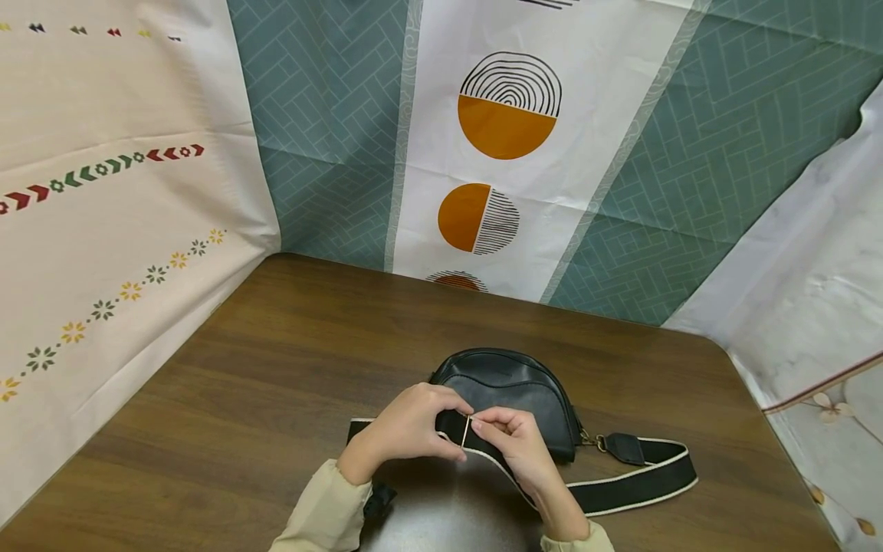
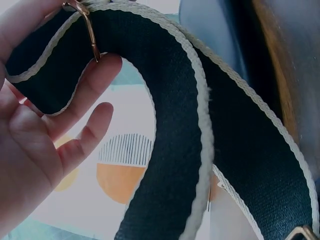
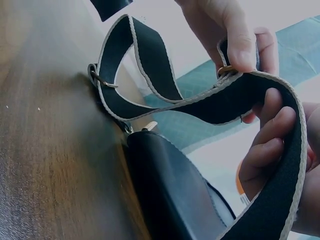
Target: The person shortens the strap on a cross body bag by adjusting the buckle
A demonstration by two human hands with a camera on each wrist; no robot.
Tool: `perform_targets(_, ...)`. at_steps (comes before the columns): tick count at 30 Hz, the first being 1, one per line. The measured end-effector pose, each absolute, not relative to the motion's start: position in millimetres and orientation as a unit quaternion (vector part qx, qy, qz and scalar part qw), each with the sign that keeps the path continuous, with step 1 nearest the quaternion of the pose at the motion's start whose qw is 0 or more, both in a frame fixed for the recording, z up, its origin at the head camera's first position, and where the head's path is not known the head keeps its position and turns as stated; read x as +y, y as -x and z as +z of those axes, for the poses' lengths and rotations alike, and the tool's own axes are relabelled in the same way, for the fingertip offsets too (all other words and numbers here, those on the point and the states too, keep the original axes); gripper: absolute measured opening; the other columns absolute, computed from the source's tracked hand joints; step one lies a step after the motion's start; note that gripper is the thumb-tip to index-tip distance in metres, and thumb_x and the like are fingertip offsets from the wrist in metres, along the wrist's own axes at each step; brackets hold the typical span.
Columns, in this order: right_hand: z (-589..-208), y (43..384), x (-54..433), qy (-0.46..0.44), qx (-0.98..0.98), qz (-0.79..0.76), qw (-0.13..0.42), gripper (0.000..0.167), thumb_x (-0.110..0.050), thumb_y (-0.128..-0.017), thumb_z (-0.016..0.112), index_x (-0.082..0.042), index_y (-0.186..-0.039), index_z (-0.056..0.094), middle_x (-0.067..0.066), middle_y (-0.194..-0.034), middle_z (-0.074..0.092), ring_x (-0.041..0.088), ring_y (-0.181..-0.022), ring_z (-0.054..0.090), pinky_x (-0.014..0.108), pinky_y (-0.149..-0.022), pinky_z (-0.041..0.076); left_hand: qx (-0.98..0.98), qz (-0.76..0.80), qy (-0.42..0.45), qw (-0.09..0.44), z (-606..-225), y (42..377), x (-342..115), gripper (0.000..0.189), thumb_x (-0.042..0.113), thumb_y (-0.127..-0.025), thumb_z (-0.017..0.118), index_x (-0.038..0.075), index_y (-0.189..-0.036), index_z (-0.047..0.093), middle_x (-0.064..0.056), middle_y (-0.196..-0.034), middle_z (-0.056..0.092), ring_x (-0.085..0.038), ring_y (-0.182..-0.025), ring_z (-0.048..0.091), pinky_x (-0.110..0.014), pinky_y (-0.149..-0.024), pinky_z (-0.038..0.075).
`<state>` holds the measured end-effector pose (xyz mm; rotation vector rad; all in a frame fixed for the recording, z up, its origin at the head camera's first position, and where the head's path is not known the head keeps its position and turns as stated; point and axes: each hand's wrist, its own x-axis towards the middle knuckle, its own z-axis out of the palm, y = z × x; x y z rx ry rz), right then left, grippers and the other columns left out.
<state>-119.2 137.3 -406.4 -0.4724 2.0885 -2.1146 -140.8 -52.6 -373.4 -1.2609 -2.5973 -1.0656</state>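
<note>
A black half-moon handbag (image 1: 510, 387) lies behind both hands in the head view. Its wide black strap (image 1: 638, 491), edged in cream, loops out to the right and runs back into the hands. My left hand (image 1: 410, 429) holds the strap at a gold-coloured slider buckle (image 1: 465, 432), thumb below and fingers above. Close beside the buckle, my right hand (image 1: 520, 445) pinches the strap. In the left wrist view the strap (image 2: 175, 100) bends in a broad curve past the left hand (image 2: 40, 130). The right wrist view shows the right hand's fingers (image 3: 272, 142) behind the strap.
A leather strap tab (image 1: 624, 448) with a brass clasp joins the bag's right end. By the left sleeve lies a small dark item (image 1: 379, 498), partly hidden. Patterned cloths (image 1: 324, 153) hang around the wooden table (image 1: 297, 337).
</note>
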Motion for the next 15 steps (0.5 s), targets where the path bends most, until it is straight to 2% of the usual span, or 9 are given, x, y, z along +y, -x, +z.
perform_targets(8, -404.4, 119.5, 135.5, 0.143, 0.707, -0.691, 0.055, 0.022, 0.001, -0.084, 0.058, 0.022, -0.087, 0.054, -0.005, -0.071, 0.063, 0.006, -0.067, 0.056, 0.020, -0.062, 0.045, -0.848, -0.318, 0.416, 0.078, -373.9, 140.7, -53.2, 0.046, 0.033, -0.059, 0.082, 0.009, -0.096, 0.069, 0.005, -0.092, 0.057, -0.009, -0.085, 0.054, -0.024, -0.077, 0.042)
perform_targets(15, -398.8, 118.8, 140.6, 0.157, 0.705, -0.686, 0.095, 0.028, -0.004, -0.087, 0.054, 0.022, -0.095, 0.054, -0.002, -0.076, 0.065, 0.009, -0.067, 0.060, 0.021, -0.059, 0.048, -0.858, -0.298, 0.412, 0.074, -369.0, 139.9, -56.9, 0.043, 0.032, -0.061, 0.081, 0.010, -0.096, 0.069, 0.004, -0.092, 0.060, -0.010, -0.085, 0.056, -0.027, -0.078, 0.043)
